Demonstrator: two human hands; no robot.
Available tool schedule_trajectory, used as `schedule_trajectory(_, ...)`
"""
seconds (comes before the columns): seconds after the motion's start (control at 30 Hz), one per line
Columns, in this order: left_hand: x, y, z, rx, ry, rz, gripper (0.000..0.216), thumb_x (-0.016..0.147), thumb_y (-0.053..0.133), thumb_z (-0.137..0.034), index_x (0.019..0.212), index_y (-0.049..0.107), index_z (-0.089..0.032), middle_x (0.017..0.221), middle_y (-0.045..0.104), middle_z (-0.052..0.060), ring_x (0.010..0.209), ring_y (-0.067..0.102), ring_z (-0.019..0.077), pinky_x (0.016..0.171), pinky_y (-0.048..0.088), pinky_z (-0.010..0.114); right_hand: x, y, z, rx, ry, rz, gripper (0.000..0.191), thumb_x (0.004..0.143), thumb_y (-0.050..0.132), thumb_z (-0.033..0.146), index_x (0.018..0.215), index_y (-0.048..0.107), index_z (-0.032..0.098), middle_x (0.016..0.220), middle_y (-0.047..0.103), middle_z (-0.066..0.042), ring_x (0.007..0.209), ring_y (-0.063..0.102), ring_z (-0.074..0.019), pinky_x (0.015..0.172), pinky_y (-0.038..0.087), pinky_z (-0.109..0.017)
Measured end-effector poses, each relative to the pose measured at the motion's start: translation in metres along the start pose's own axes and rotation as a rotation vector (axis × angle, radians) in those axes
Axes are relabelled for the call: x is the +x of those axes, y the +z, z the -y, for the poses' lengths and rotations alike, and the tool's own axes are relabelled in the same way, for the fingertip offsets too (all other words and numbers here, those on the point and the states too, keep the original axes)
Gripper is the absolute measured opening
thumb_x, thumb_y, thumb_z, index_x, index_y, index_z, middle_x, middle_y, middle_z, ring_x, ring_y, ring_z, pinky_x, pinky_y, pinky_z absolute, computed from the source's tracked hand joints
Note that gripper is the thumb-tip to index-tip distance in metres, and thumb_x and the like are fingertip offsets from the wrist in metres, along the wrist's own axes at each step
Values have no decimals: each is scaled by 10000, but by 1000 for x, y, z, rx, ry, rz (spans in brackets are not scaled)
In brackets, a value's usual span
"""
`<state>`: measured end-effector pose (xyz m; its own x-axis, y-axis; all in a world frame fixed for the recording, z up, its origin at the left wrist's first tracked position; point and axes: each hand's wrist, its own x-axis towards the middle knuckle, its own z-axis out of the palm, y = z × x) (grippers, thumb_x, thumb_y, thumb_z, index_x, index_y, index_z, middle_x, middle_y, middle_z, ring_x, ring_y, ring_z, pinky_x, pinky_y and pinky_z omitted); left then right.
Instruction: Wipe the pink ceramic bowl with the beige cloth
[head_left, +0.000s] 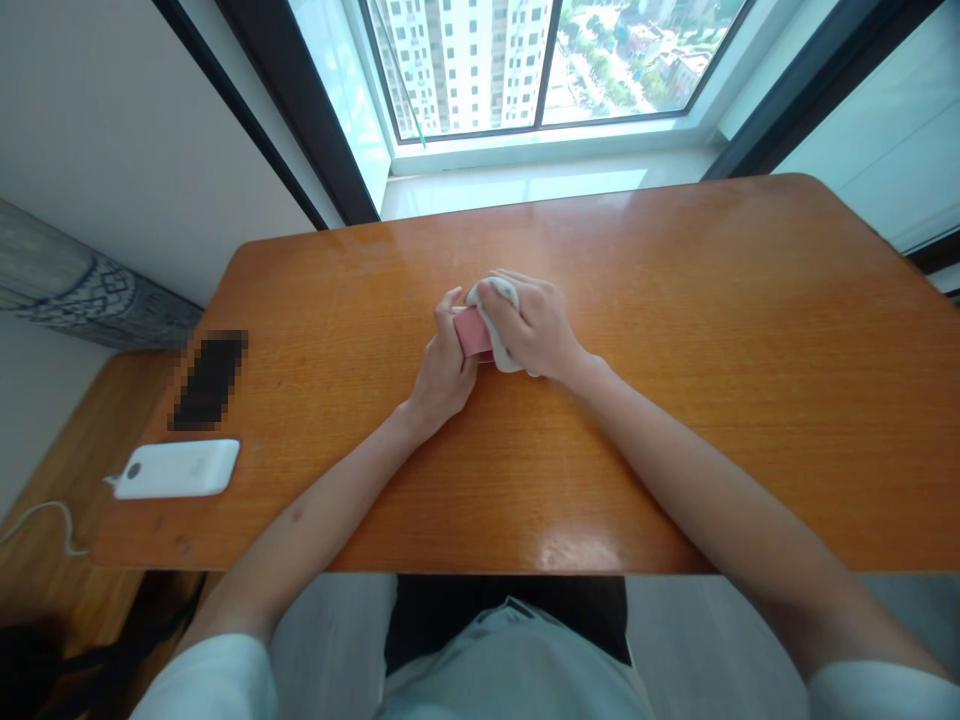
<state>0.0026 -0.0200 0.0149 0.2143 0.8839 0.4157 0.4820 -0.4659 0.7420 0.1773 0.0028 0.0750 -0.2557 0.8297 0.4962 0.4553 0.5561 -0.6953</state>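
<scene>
At the left edge of the desk (675,400) lies a white power bank (177,468) with a cable, and just behind it a blurred dark object, maybe a phone (208,380). Near the desk's middle, the left hand (442,370) grips a small pink box (472,333); its fingers (448,303) close around the box's left side. The right hand (534,325) presses a white cloth (496,335) against the box's right side, fingers clenched on it.

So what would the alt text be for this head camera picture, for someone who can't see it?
Two bare hands meet at the middle of an orange wooden table: the left hand holds a small pink block while the right hand presses a white cloth against it. A white power bank lies at the table's left edge, below a window.
</scene>
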Motion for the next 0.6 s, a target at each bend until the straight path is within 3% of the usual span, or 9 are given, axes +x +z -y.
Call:
schedule_trajectory(0.1, 2, 1, 3, -35, -24, -7, 653, 1084, 503, -315, 1665, 208, -271, 1379, 663, 139, 1098, 729, 245, 1005, 615, 447, -3, 8, -36, 362, 225, -185, 689, 1108, 326, 783, 828, 681, 262, 809, 716, -23, 783, 675, -202, 798, 556, -383)
schedule_trajectory(0.17, 3, 1, 4, -49, -31, -15, 634, 1094, 497, -333, 1659, 218, -269, 1340, 657, 130, 1067, 716, 236, 994, 608, 440, -4, 15, -53, 474, 378, -283, 711, 1057, 380, 852, 752, 635, 262, 726, 661, -3, 712, 634, -189, 752, 555, -376)
schedule_trajectory(0.23, 3, 1, 4, -57, -34, -20, 620, 1106, 484, -346, 1657, 212, -265, 1312, 655, 125, 1035, 710, 227, 968, 608, 429, -4, 19, -56, 497, 430, -304, 716, 1044, 396, 864, 736, 630, 262, 715, 657, -1, 714, 633, -191, 756, 560, -378)
schedule_trajectory(0.33, 2, 0, 3, -48, -38, -23, 624, 1113, 475, -337, 1663, 190, -264, 1324, 652, 130, 1031, 712, 225, 950, 616, 426, -4, 15, -35, 365, 324, -234, 705, 1102, 320, 790, 836, 701, 260, 816, 735, -35, 823, 697, -224, 843, 574, -406)
schedule_trajectory(0.4, 1, 2, 4, -29, -31, -19, 648, 1117, 485, -345, 1677, 166, -275, 1368, 645, 138, 1060, 722, 233, 970, 628, 446, -5, 11, -10, 141, 186, -165, 642, 1147, 298, 688, 942, 732, 261, 941, 780, -70, 928, 720, -257, 933, 566, -444)
schedule_trajectory(0.5, -1, 8, 13, 22, 27, -10, 618, 1144, 486, -406, 1685, 203, -304, 1534, 575, 156, 1354, 669, 277, 1188, 579, 522, -11, 12, 23, -319, -49, -39, 412, 1152, 398, 486, 1158, 740, 257, 1158, 788, -125, 1135, 685, -341, 1119, 497, -556)
schedule_trajectory(0.6, -1, 15, 22, 108, 107, -29, 574, 1157, 469, -505, 1665, 299, -297, 1673, 470, 163, 1659, 426, 307, 1403, 394, 554, -16, 20, 40, -600, -197, 82, 318, 1088, 512, 336, 1317, 704, 229, 1290, 759, -158, 1242, 626, -402, 1269, 365, -649)
